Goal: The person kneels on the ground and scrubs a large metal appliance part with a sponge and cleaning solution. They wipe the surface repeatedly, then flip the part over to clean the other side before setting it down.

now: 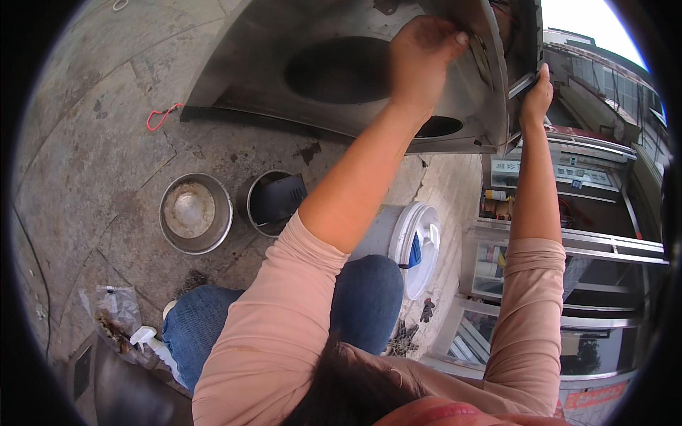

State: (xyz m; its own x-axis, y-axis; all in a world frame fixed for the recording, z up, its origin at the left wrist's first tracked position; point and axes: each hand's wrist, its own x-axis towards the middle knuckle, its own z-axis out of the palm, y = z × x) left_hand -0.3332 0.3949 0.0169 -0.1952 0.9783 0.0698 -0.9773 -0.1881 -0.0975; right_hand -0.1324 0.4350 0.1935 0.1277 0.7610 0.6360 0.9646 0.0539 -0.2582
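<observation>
A large stainless-steel housing, which looks like a range hood, is tipped up before me. A large dark round opening and a smaller one show in its face. My left hand is at that face, fingers curled and thumb raised, close to the bent inner flange. Whether something is between its fingers is hidden. At the housing's right edge my right hand grips the dark rim, beside a short bright metal strip.
On the paving stand a steel pot, a second pot holding a black vented part, and a white bucket. A spray bottle and a soiled plastic bag lie near my knee. Glazed shopfronts line the right.
</observation>
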